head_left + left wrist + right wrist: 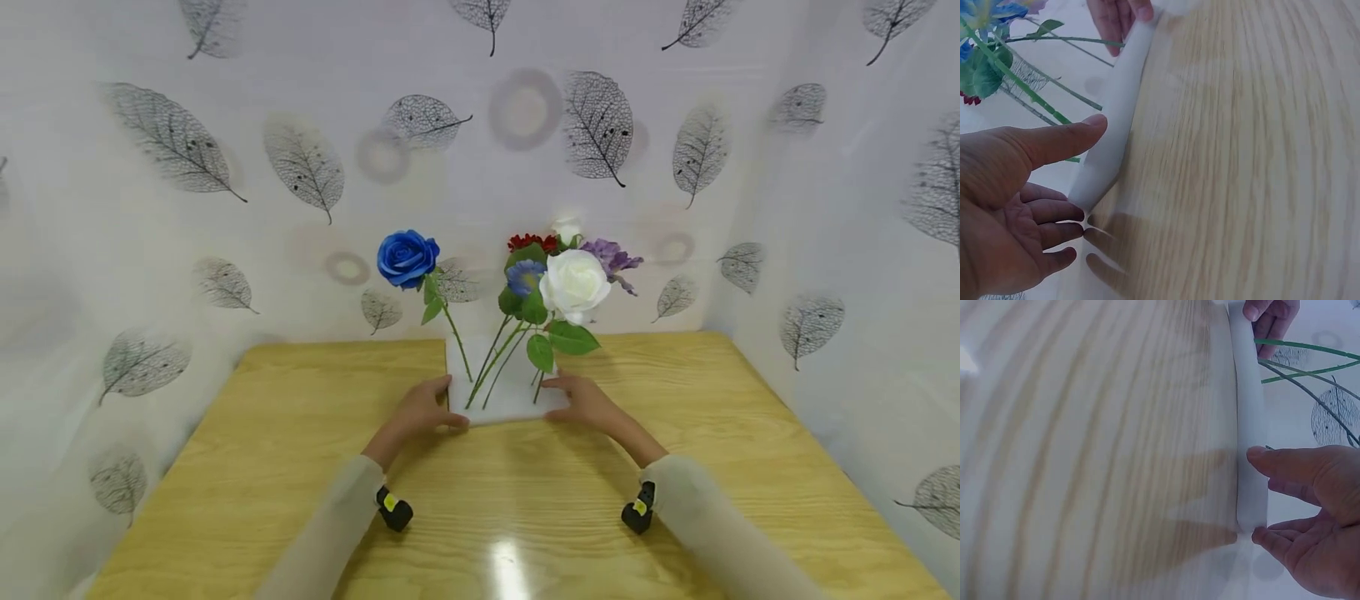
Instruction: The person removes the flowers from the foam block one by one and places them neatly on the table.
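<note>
A white foam block (pixel 517 407) stands on the table with several artificial flowers stuck into its top. My left hand (pixel 420 408) grips its left front corner, thumb on the front edge and fingers along the side. At the opposite corner my right hand (pixel 588 404) holds it the same way, thumb (pixel 1266 457) against the front edge. A blue rose (pixel 407 260) leans out to the left. Clustered on the right are a large white rose (pixel 576 285), a blue flower (pixel 525 277), a red flower (pixel 532 242), a purple flower (pixel 611 257) and a smaller white bloom (pixel 567 230).
The wood-grain table (pixel 300 417) extends to both sides and in front of the block. Behind it hangs a pale curtain (pixel 480 183) printed with dark leaves, which also lines both sides. Black wrist cameras (pixel 394 510) sit on both forearms.
</note>
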{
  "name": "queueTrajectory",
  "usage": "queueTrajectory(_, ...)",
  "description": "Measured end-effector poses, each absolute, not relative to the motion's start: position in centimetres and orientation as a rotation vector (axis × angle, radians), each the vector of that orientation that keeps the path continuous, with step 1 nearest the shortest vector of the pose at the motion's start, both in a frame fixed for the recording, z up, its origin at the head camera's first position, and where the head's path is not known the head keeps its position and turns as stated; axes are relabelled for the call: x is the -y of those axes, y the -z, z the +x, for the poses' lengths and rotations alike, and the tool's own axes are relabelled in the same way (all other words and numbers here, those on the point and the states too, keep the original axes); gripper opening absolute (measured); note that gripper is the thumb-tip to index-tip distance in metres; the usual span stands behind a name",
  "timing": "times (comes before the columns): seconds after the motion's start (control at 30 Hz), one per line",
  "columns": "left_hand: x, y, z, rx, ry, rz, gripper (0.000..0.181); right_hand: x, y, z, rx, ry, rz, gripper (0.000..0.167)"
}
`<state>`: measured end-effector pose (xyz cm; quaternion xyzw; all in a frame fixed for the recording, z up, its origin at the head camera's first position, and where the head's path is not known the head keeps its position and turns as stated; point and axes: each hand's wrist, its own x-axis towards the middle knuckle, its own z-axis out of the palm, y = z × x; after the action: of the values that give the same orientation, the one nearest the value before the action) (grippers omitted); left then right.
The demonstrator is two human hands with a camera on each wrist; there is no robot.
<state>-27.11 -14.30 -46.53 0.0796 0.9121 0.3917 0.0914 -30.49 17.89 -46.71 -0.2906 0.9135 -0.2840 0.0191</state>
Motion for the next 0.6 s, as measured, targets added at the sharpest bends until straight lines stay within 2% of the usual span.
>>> queueTrajectory(0.23, 16.6, 46.0, -26.9, -2.725, -1.137, 0.271, 0.096, -15.4, 46.5, -30.3, -2.821, 0.866, -0.917, 0.050)
queueTrajectory(0.6, 18.0, 46.1, -27.4, -2.719, -1.138, 0.298, 0.100, -14.3, 46.1, -29.9, -2.834, 0.885, -0.872, 0.050)
